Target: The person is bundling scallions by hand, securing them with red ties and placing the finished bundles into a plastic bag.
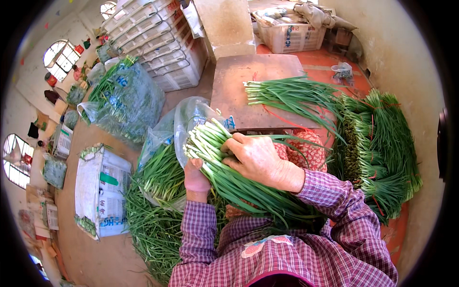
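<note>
A thick bunch of garlic chives [239, 184] lies across my lap, its pale stem ends up and to the left, its green leaves trailing down to the right. From below, my left hand [197, 178] is wrapped around the bunch near the stem ends. Over the top of the stems rests my right hand [258, 158], fingers curled in and closed on some of them; its fingertips are partly hidden. Just beyond, on a low wooden board [234, 95], lies a smaller loose bunch of chives [287, 92] with red ties beside it.
Tied chive bundles [377, 148] are stacked to my right. Loose chives [162, 229] heap at my left beside an open plastic bag [191, 119]. Further left stand a white crate [103, 191] and a filled bag [129, 100]. Stacked crates [162, 52] and a wall [411, 71] bound the space.
</note>
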`<state>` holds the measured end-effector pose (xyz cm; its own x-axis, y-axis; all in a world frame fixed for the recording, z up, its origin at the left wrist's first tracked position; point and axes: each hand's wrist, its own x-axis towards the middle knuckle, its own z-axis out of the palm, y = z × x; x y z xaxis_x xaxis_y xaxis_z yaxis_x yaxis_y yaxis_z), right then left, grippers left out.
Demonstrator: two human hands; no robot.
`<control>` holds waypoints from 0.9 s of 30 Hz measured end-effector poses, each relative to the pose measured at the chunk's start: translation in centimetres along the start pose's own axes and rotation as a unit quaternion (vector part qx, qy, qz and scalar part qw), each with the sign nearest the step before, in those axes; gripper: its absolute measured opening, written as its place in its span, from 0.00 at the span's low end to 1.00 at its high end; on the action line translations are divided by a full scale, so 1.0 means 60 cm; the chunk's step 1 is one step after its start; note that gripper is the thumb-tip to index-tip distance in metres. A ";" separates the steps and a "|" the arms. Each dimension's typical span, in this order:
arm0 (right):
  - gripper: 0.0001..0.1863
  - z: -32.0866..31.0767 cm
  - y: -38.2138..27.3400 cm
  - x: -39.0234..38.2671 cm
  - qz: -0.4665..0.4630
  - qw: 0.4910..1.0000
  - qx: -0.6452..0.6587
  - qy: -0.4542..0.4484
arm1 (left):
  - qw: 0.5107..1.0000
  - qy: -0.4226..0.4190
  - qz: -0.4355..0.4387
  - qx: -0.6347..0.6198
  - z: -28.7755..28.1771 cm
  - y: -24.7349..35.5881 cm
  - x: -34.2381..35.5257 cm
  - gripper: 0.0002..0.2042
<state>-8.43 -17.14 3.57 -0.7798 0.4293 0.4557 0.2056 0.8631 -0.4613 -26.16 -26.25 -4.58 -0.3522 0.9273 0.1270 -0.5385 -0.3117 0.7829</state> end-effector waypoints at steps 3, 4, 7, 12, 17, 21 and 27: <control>0.15 -0.001 -0.001 0.005 0.024 1.000 -0.011 -0.015 | 1.000 0.011 -0.011 0.000 0.016 0.007 -0.001 0.43; 0.16 0.001 -0.001 0.004 0.029 1.000 -0.008 -0.008 | 1.000 -0.006 -0.011 -0.002 0.026 0.014 -0.003 0.43; 0.15 0.000 -0.003 0.001 0.030 0.999 -0.013 -0.007 | 1.000 0.010 -0.020 -0.019 0.028 0.017 -0.007 0.43; 0.13 -0.004 0.012 0.005 0.026 0.999 0.007 -0.035 | 0.999 -0.004 -0.021 -0.038 0.026 0.015 -0.006 0.42; 0.11 0.000 0.006 0.006 0.037 0.998 -0.031 -0.034 | 1.000 0.011 -0.011 -0.007 0.027 0.015 -0.008 0.43; 0.11 -0.007 0.004 0.010 0.042 0.997 -0.014 -0.064 | 1.000 -0.003 -0.022 -0.007 0.030 0.016 -0.007 0.45; 0.11 -0.011 0.019 0.005 0.003 0.998 0.060 -0.013 | 0.999 0.012 0.013 0.046 0.020 0.008 -0.010 0.43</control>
<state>-8.02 -15.84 3.64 -0.7935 0.4269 0.4337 0.1401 0.8217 -0.5525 -25.30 -26.68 -3.56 -0.3846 0.9133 0.1338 -0.4569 -0.3143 0.8322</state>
